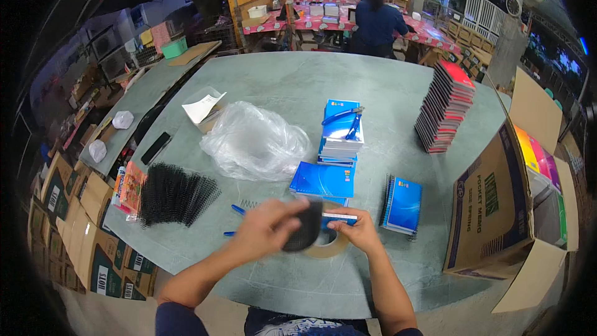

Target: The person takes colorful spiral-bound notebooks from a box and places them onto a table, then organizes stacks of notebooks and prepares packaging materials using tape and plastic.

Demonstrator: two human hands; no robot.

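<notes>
My left hand [267,227] is closed on a dark, rounded, flat-faced object [303,227] whose kind I cannot make out. Right beside it, my right hand [359,231] pinches a small blue notebook [339,218], its white page edge facing up. Under both hands lies a roll of tan tape [333,247], partly covered. Two blue handle-like ends [237,210] and a loose black spiral coil [250,203] stick out from behind my left hand. Just beyond stands a stack of blue notebooks [322,179], with blue-handled pliers [345,118] on its farther pile.
At left are a heap of black spiral coils [174,196], a phone [155,148] and a clear plastic bag [255,143]. Spiral-bound blue notebooks [403,204] lie at right, near a tall red stack [444,106] and an open carton [491,202]. A person [376,22] is at a far table.
</notes>
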